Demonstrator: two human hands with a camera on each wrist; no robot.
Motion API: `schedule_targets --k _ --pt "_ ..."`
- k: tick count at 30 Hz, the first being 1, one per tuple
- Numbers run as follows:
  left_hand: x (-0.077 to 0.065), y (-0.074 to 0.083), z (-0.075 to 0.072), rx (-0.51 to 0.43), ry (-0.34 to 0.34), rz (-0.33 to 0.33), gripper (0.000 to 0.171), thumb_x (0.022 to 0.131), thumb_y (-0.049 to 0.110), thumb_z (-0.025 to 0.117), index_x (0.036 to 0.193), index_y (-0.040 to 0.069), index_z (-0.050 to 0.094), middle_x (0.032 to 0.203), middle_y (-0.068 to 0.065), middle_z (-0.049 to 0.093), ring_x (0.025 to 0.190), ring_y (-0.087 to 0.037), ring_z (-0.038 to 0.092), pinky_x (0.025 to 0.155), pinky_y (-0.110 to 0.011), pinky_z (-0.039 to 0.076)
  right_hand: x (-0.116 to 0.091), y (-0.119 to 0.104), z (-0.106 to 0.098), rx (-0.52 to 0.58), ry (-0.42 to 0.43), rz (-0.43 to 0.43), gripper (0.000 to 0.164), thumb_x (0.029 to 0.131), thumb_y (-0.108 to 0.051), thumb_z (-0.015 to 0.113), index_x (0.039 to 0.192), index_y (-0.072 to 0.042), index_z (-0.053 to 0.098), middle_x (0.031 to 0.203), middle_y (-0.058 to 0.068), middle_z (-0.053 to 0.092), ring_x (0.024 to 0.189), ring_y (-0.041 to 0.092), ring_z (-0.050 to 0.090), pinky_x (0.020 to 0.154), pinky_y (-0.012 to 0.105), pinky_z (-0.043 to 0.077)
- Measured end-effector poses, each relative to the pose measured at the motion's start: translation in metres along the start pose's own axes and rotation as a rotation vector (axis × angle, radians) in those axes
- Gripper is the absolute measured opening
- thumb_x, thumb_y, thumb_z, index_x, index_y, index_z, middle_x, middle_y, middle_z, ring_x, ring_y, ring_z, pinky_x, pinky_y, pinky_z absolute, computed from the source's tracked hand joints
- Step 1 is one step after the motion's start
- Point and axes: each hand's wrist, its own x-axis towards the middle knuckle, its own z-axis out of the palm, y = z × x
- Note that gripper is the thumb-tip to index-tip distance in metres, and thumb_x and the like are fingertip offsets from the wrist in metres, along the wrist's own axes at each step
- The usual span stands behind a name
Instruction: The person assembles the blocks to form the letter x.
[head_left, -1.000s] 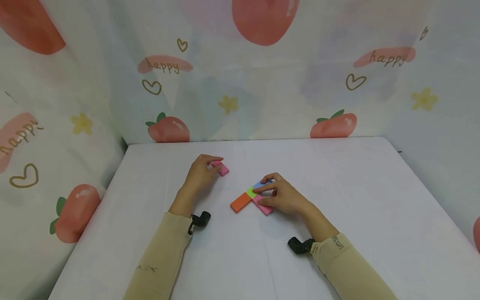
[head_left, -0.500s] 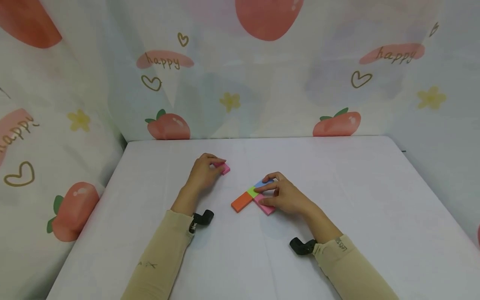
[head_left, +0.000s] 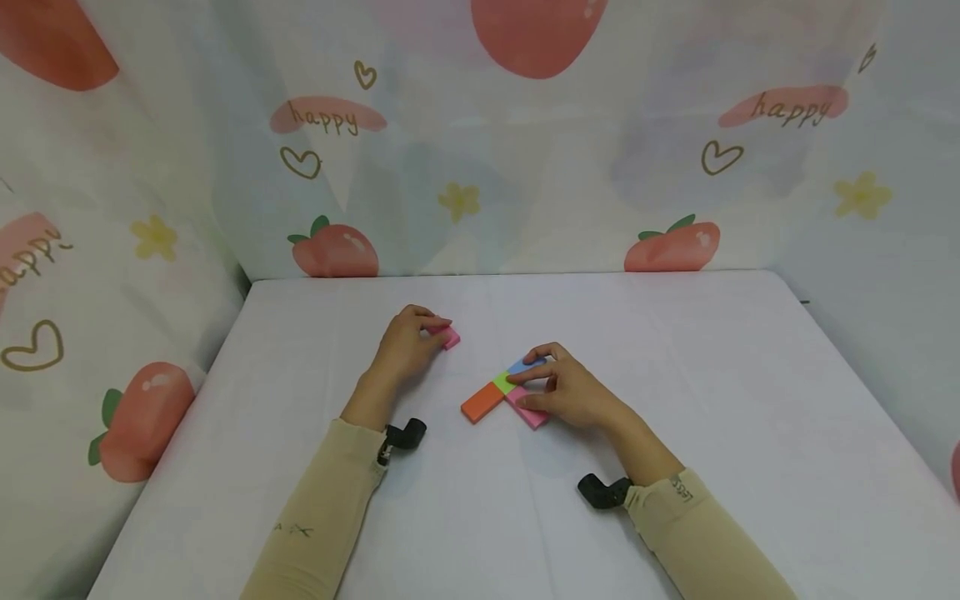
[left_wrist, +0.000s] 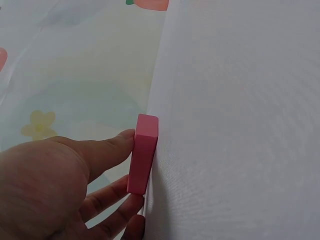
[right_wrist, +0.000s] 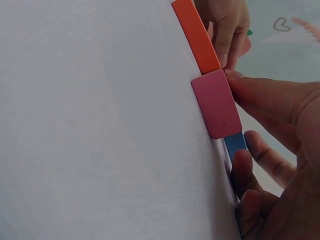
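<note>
At the far side of the table, my left hand pinches a pink block between thumb and fingers. In the left wrist view, that block stays close to the white cloth. Nearer the middle, my right hand rests with fingers spread over a group of flat blocks. Its thumb lies on a second pink block, and its index fingertip reaches the small green block. An orange block extends from the green one toward the lower left. A blue block extends the other way, partly hidden by fingers.
White cloth covers the table. Behind it and at the sides hang printed curtains with fruit, flowers and lettering. Black wrist-worn devices sit on the left cuff and right cuff.
My left hand has shifted slightly to the right over its pink block, which now shows less between the fingers. My right hand and the block group keep their arrangement; the head view shifts slightly.
</note>
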Motion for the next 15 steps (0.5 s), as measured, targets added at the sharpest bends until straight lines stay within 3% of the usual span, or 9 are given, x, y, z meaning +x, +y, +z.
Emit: schedule_targets --k 15 --pt "-0.0004 0.0031 -0.0013 -0.004 -0.023 0.016 0.031 0.100 0.026 0.071 0.128 0.016 0.075 0.139 -0.011 0.058 0.135 -0.031 0.053 0.115 -0.047 0.042 0.0015 -0.0001 0.0008 -0.001 0.003 0.005 0.033 0.089 -0.022 0.083 0.122 -0.021 0.079 0.142 0.006 0.046 0.083 0.019 0.054 0.076 0.029 0.044"
